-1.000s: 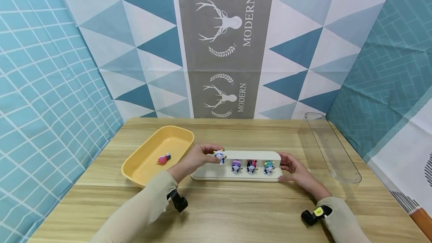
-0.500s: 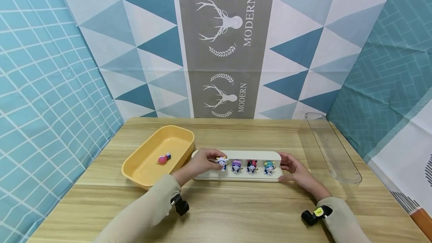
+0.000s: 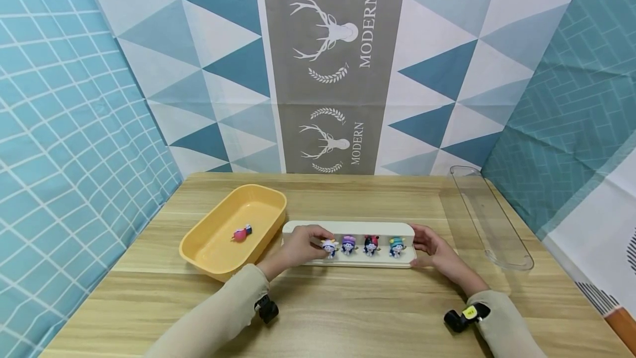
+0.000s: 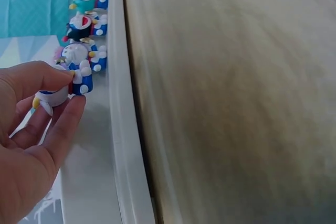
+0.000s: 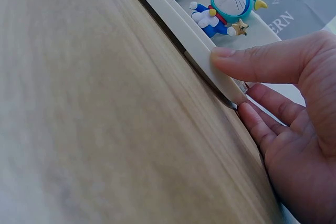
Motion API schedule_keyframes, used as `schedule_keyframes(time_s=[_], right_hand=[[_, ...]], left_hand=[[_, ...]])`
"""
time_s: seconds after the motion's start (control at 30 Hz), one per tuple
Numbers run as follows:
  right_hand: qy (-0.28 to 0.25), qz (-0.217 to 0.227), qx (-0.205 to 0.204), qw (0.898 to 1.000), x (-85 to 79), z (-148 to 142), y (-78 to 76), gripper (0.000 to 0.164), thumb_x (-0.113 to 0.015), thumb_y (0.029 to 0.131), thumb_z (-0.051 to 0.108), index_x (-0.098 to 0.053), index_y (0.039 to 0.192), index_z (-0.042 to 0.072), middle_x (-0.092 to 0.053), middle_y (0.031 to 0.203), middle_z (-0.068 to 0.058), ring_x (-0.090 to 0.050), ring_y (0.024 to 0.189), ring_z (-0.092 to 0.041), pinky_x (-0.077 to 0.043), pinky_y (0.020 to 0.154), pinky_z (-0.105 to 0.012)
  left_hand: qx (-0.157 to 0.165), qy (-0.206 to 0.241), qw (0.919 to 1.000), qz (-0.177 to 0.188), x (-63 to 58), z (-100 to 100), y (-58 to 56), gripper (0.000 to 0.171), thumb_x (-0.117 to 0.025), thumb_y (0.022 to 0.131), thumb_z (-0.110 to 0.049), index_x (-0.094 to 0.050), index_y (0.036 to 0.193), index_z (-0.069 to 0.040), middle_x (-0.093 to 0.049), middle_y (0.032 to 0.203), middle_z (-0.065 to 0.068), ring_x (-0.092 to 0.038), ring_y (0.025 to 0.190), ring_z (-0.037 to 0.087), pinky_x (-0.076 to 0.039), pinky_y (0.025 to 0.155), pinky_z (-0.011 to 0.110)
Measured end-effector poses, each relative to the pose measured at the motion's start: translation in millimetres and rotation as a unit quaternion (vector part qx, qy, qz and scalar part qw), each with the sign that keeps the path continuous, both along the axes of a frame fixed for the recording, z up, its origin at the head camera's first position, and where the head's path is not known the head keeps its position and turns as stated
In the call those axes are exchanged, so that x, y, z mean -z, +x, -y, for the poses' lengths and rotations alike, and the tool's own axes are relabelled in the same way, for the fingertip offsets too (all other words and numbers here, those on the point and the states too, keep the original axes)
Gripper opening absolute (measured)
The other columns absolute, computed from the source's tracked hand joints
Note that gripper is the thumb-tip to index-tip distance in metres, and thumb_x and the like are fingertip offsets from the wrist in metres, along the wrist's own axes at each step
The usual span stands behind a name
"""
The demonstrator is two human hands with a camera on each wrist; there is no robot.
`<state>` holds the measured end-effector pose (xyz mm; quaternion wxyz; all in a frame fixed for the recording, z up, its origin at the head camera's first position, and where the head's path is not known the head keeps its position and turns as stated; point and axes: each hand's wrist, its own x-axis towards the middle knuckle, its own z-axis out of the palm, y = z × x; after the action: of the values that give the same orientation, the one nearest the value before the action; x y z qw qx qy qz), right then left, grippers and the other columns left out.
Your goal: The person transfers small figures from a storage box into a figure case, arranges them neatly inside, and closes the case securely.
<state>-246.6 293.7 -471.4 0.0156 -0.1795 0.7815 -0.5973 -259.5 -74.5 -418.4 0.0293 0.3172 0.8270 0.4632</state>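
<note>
A person in beige sleeves (image 3: 213,314), a small black camera (image 3: 267,309) strapped at each wrist, works with both hands at a wood-grain table (image 3: 377,314). The left hand (image 3: 300,245) pinches a white-hatted figurine (image 3: 329,247) between thumb and fingers over the left part of a long white stand (image 3: 372,227); whether the figurine's feet touch the base is hard to tell. The right hand (image 3: 437,250), well apart from the left, grips the stand's right end, thumb pressed on the front edge and fingers curled about the end.

Between the hands, three figurines stand in a row on the base: a purple-hatted one (image 3: 348,245) just beside the pinched piece, then a red-and-black-hatted one (image 3: 370,245), and a teal-hatted one (image 3: 396,246) holding a gold star, nearest the right hand. To the left of the stand, a yellow tray (image 3: 258,203) has a pink-and-blue figurine (image 3: 240,233) lying on its floor. Near the table's right edge lies a long clear plastic piece (image 3: 489,220) with rounded ends.

Beyond the table hangs a gray panel (image 3: 333,90) bearing white deer heads and the word "MODERN" turned sideways, flanked by blue and white triangles (image 3: 228,59). A blue grid-patterned sheet (image 3: 74,98) covers the left side.
</note>
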Motion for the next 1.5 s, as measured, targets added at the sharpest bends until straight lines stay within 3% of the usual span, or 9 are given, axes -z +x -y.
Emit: schedule_keyframes(time_s=[0.37, 0.7, 0.83, 0.97, 1.07, 1.23, 1.37, 1.5], right_hand=[[-0.004, -0.003, -0.003, 1.000, 0.0, -0.4, -0.3, 0.086, -0.078, 0.072, -0.014, -0.035, 0.146, -0.007, -0.049, 0.131, -0.030, -0.053, 0.113, -0.011, -0.046, 0.094, -0.021], [-0.004, -0.003, -0.004, 1.000, -0.7, -0.2, 0.3, 0.085, -0.078, 0.073, -0.014, -0.035, 0.146, -0.008, -0.049, 0.131, -0.030, -0.053, 0.112, -0.009, -0.046, 0.094, -0.021], [-0.003, -0.004, -0.004, 1.000, -0.8, -0.1, 0.4, 0.085, -0.078, 0.073, -0.015, -0.035, 0.146, -0.008, -0.049, 0.131, -0.031, -0.053, 0.112, -0.009, -0.046, 0.094, -0.022], [-0.003, -0.002, -0.003, 1.000, -1.3, 0.2, 0.6, 0.085, -0.078, 0.073, -0.015, -0.035, 0.146, -0.008, -0.049, 0.131, -0.030, -0.053, 0.111, -0.009, -0.047, 0.094, -0.022], [-0.003, 0.001, -0.001, 1.000, -1.5, 0.3, 0.6, 0.085, -0.078, 0.072, -0.015, -0.035, 0.146, -0.008, -0.049, 0.131, -0.030, -0.053, 0.111, -0.009, -0.047, 0.094, -0.022], [-0.005, 0.001, -0.003, 1.000, -0.6, -0.2, -0.2, 0.085, -0.078, 0.072, -0.015, -0.034, 0.146, -0.009, -0.048, 0.131, -0.032, -0.053, 0.110, -0.007, -0.047, 0.093, -0.021], [-0.006, -0.001, -0.005, 1.000, 0.0, -0.5, -0.3, 0.085, -0.077, 0.072, -0.016, -0.034, 0.145, -0.010, -0.048, 0.131, -0.032, -0.054, 0.110, -0.006, -0.047, 0.093, -0.020], [-0.006, -0.001, -0.005, 1.000, -0.3, -0.5, -0.2, 0.085, -0.077, 0.072, -0.015, -0.035, 0.145, -0.010, -0.048, 0.131, -0.032, -0.053, 0.110, -0.007, -0.046, 0.093, -0.020]], left_hand=[[0.023, -0.052, 0.9939, -0.095, 5.8, -0.3, -0.2, 0.030, -0.074, 0.076, 0.012, -0.074, 0.105, 0.002, -0.071, 0.104, 0.013, -0.068, 0.092, 0.022, -0.055, 0.077, 0.022], [0.010, -0.154, 0.9655, -0.210, -0.3, -1.2, 4.6, 0.033, -0.078, 0.082, 0.001, -0.073, 0.115, -0.003, -0.064, 0.105, 0.008, -0.064, 0.093, 0.021, -0.055, 0.082, 0.030], [0.008, -0.211, 0.9381, -0.274, -3.8, -0.9, 5.6, 0.034, -0.079, 0.084, -0.006, -0.073, 0.117, -0.007, -0.064, 0.104, 0.005, -0.061, 0.095, 0.019, -0.054, 0.079, 0.029], [-0.004, -0.255, 0.8970, -0.361, -5.3, -0.7, 5.3, 0.035, -0.082, 0.081, -0.011, -0.075, 0.116, -0.013, -0.065, 0.102, 0.001, -0.057, 0.095, 0.018, -0.053, 0.077, 0.027], [-0.017, -0.275, 0.8704, -0.408, -4.7, -1.2, 5.1, 0.036, -0.083, 0.079, -0.014, -0.076, 0.115, -0.015, -0.065, 0.103, 0.000, -0.057, 0.097, 0.019, -0.052, 0.078, 0.031], [-0.045, -0.300, 0.8388, -0.452, -2.3, -2.5, 4.6, 0.031, -0.083, 0.079, -0.023, -0.076, 0.109, -0.018, -0.065, 0.108, 0.000, -0.058, 0.101, 0.020, -0.049, 0.078, 0.035], [-0.071, -0.326, 0.8076, -0.486, 0.3, -3.2, 3.2, 0.026, -0.081, 0.079, -0.028, -0.076, 0.103, -0.019, -0.067, 0.110, -0.001, -0.059, 0.101, 0.019, -0.050, 0.081, 0.037], [-0.079, -0.348, 0.7826, -0.510, 2.4, -3.4, 1.6, 0.027, -0.079, 0.080, -0.030, -0.077, 0.105, -0.020, -0.068, 0.110, -0.003, -0.059, 0.101, 0.018, -0.049, 0.082, 0.038]])
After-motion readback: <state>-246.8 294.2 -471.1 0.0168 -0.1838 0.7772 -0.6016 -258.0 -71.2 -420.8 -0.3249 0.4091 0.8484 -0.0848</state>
